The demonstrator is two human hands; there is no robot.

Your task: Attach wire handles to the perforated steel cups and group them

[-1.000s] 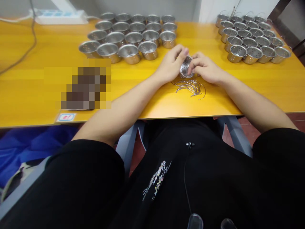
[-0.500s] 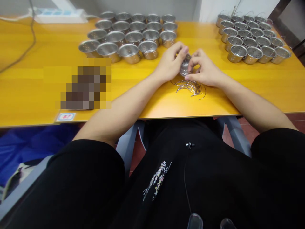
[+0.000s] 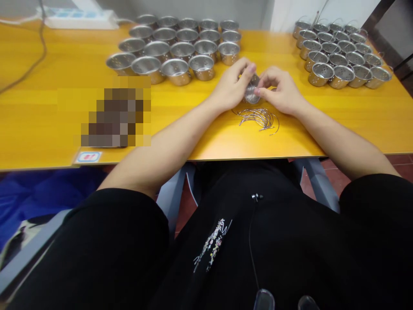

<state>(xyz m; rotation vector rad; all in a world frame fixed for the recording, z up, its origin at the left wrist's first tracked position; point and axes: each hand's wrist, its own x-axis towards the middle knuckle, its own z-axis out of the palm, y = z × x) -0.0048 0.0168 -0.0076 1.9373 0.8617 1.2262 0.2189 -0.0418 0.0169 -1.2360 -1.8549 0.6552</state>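
Observation:
A small perforated metal cup (image 3: 252, 95) is tilted with its opening toward me, just above the table or resting on it; I cannot tell which. My left hand (image 3: 234, 84) is closed around its left side, thumb at the upper rim. At the cup's right side, my right hand (image 3: 280, 89) pinches a thin wire handle, thumb and fingers pressed together at the opening; most of the wire is hidden by the fingers. Right below the cup, a loose pile of curved wire handles (image 3: 258, 118) lies on the table.
Rows of similar metal cups (image 3: 176, 71) stand behind my left hand. More cups, several with wire handles up, form another group (image 3: 342, 75) at the right. A white power strip (image 3: 82, 19) lies at the back left. Nearer are a blurred-out object (image 3: 112, 118) and a label (image 3: 89, 157).
My right hand has shifted slightly; its fingers have drawn together into a tighter pinch at the cup's rim. The left hand keeps its hold, and the cup shows a little more of its inside.

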